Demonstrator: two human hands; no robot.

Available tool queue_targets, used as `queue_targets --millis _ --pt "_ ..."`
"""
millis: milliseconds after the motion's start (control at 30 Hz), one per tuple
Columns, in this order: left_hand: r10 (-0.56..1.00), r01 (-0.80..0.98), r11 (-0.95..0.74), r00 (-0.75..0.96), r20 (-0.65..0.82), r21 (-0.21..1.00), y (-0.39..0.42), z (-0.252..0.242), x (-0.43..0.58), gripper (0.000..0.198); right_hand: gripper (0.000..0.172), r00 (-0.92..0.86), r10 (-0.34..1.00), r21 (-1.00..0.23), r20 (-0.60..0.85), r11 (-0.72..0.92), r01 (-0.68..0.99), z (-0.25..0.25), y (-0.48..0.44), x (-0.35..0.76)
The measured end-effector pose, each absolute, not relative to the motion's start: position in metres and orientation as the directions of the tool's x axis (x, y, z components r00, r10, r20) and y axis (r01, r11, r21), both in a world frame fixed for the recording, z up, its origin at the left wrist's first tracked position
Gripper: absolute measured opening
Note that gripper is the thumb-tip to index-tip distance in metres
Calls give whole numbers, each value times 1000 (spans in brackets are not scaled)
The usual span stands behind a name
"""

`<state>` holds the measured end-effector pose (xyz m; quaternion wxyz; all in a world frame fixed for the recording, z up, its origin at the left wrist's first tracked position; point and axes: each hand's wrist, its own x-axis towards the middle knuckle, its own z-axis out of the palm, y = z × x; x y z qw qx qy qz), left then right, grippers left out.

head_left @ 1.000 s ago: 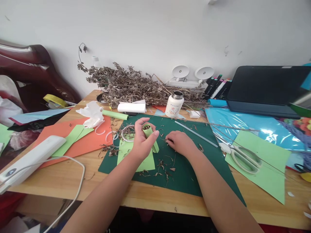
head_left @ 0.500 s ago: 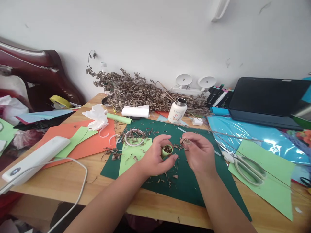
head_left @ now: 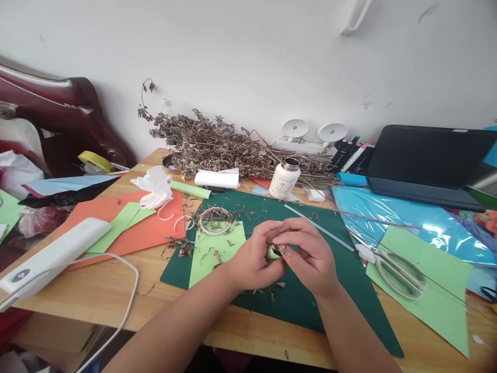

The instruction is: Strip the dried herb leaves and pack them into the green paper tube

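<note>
My left hand (head_left: 258, 259) is wrapped round a small green paper tube (head_left: 273, 254) standing over the dark green cutting mat (head_left: 303, 300). Fingers hide most of the tube. Pinched in my right hand (head_left: 310, 256) are dried leaves (head_left: 280, 249), held right at the tube's open top. To the left, a roll of clear tape (head_left: 201, 223) lies with dried bits inside its ring, partly on a light green paper sheet (head_left: 205, 259). Crumbled leaf fragments are scattered on the mat about both hands.
Behind the mat lies a heap of dried plants (head_left: 217, 145). A white bottle (head_left: 284, 178) stands uncapped before it. Scissors (head_left: 399, 272) rest on green paper at right, near a translucent stick (head_left: 322, 228) and a black tablet (head_left: 430, 166). A white corded device (head_left: 58, 256) is at left.
My right hand has moved left with the dried leaves and now meets the tube's mouth. My left hand still holds the tube. The translucent stick shows more fully.
</note>
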<state>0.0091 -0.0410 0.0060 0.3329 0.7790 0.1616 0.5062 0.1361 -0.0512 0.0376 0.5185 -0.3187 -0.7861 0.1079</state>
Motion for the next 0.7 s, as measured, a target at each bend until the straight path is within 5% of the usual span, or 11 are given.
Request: queue_targets --millis 300,400,700 --pt "597 -102 -705 449 665 702 -40 6 5 56 27 -446 402 -177 800 868 465 40 -53 145" --pt "576 -142 -700 466 671 700 -39 7 2 51 21 -404 438 -234 803 855 463 39 -54 142" --pt "556 -152 -722 453 697 675 -38 2 1 45 12 -206 753 -657 625 650 381 40 -58 134"
